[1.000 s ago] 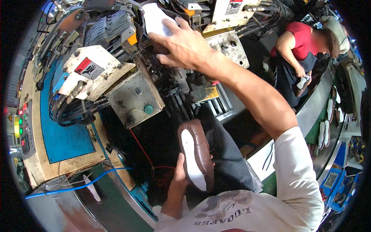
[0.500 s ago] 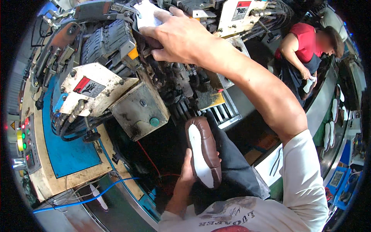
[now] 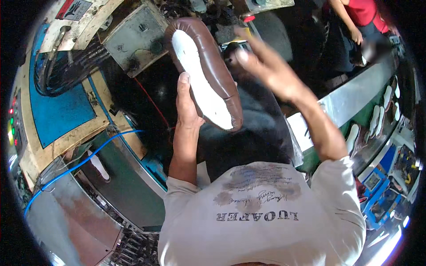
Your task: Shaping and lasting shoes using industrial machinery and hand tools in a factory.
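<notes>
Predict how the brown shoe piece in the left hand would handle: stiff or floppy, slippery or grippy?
The brown shoe piece is probably fairly stiff: held by the left hand alone, it shows no sag. Its sheen suggests it may be slightly slippery.

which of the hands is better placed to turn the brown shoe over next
Probably the left hand: it grips the brown shoe from the side. The right hand, blurred by motion, looks empty and apart from the shoe.
</notes>
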`<state>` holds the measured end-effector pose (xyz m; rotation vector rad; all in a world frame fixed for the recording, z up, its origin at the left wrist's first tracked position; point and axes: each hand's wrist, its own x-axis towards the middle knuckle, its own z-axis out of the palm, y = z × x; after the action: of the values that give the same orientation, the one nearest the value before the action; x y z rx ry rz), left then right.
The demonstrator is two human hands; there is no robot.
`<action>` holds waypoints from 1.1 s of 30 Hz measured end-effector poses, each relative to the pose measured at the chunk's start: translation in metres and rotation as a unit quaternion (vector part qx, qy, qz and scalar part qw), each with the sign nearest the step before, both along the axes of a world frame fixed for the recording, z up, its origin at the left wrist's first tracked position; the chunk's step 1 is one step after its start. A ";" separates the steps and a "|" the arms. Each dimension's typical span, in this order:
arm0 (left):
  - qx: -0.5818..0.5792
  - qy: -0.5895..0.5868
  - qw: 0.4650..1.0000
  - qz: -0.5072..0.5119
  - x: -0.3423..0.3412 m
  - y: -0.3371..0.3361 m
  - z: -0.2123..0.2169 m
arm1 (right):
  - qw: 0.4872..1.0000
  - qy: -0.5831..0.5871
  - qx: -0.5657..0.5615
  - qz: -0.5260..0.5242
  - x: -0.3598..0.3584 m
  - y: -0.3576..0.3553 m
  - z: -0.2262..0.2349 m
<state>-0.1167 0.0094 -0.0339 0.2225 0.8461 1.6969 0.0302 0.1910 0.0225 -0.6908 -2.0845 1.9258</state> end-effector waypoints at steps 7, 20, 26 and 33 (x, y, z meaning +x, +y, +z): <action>-0.079 0.107 0.990 0.039 0.067 -0.003 0.012 | 0.982 0.068 -0.128 -0.119 0.084 -0.115 -0.025; 0.040 0.253 0.965 -0.054 0.122 -0.038 0.018 | 0.950 0.071 -0.135 -0.274 0.107 -0.142 -0.044; 0.047 0.293 0.953 -0.058 0.118 -0.067 0.017 | 0.982 -0.132 -0.130 -0.026 0.148 -0.112 -0.007; 0.088 -0.087 0.979 -0.161 0.142 -0.085 0.011 | 0.960 0.130 -0.187 -0.161 0.135 -0.067 -0.011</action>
<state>0.0250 -0.0757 -0.0232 0.3087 0.5008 1.4614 0.1656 0.1238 0.0114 -0.7470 -1.3729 2.0989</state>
